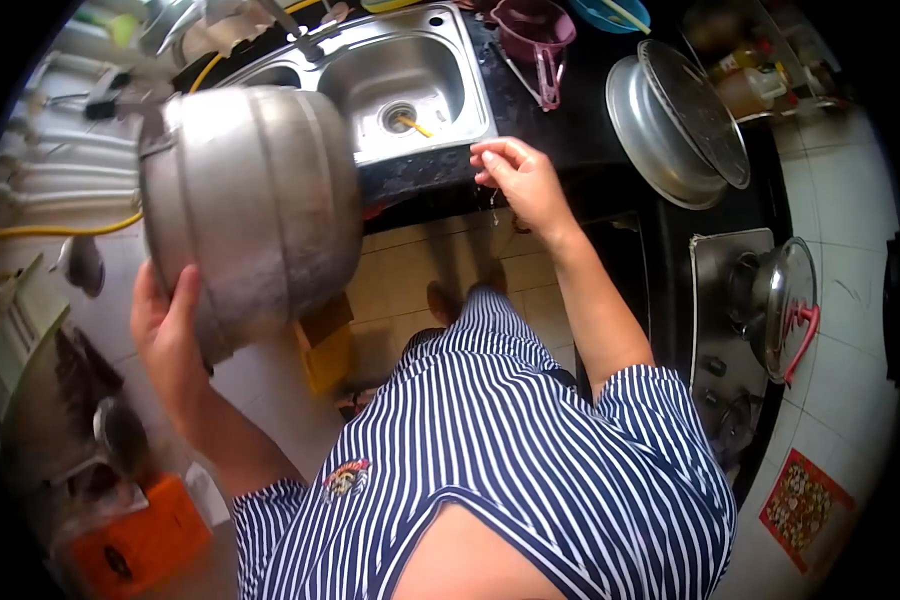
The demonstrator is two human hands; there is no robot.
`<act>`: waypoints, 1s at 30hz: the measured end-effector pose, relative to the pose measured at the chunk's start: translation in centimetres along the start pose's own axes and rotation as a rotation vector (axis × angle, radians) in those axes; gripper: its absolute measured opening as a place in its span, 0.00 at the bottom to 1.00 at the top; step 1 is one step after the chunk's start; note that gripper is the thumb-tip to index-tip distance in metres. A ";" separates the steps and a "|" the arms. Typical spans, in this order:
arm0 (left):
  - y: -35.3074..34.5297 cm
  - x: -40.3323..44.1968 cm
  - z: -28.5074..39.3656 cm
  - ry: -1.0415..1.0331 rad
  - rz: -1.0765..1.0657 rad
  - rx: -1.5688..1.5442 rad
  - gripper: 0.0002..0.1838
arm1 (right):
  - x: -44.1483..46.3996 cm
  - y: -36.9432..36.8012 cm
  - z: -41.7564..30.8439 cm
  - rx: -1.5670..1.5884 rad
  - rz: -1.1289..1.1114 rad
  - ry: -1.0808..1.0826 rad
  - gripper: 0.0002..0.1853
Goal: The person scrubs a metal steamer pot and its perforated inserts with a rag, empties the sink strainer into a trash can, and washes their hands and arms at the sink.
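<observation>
A large dull-metal pot with ridges round its wall is held up tilted, in front of the sink's left part. My left hand grips its lower left rim, thumb on the outside. The pot's inside is turned away from me. My right hand hovers at the front right corner of the steel sink, its fingers bent together. Water drops hang or fall beneath those fingers; whether they pinch anything is too small to tell. A yellow piece lies at the sink's drain.
Right of the sink, a pink handled strainer and a metal basin with a lid stand on the black counter. Further right sits a lidded pan on the stove. A yellow hose runs at the left; an orange container stands below.
</observation>
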State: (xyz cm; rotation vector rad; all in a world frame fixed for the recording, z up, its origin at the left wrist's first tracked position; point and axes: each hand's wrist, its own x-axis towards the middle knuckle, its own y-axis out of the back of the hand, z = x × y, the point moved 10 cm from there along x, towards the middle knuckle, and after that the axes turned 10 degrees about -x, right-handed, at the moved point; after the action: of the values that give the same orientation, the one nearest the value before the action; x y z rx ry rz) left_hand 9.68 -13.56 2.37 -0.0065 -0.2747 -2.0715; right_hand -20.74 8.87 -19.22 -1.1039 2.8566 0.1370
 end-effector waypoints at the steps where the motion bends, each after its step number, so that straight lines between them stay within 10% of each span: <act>1: -1.5 0.1 0.0 0.022 -0.092 -0.017 0.14 | -0.5 -0.3 -3.0 0.015 -0.027 0.063 0.10; 10: -8.1 -3.3 0.5 0.004 -0.437 0.290 0.09 | -0.4 -3.2 -13.2 -0.077 -0.192 0.392 0.39; 16: -14.2 -8.8 3.5 -0.190 -0.682 0.583 0.11 | -7.9 -0.9 -9.1 0.368 -0.442 -0.111 0.50; 25: -24.2 -19.6 1.0 -0.517 -1.233 0.504 0.09 | -21.1 10.4 -0.4 0.621 -0.078 -0.501 0.37; 30: -27.5 -27.1 -3.8 -0.838 -1.536 0.482 0.11 | -32.7 11.6 10.5 0.819 0.186 -0.731 0.08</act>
State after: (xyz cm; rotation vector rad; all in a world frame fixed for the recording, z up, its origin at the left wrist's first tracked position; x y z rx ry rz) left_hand -0.18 21.90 -9.82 -0.5238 -1.7110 -3.3046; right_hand -3.98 40.41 -25.62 -0.4685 2.0068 -0.4751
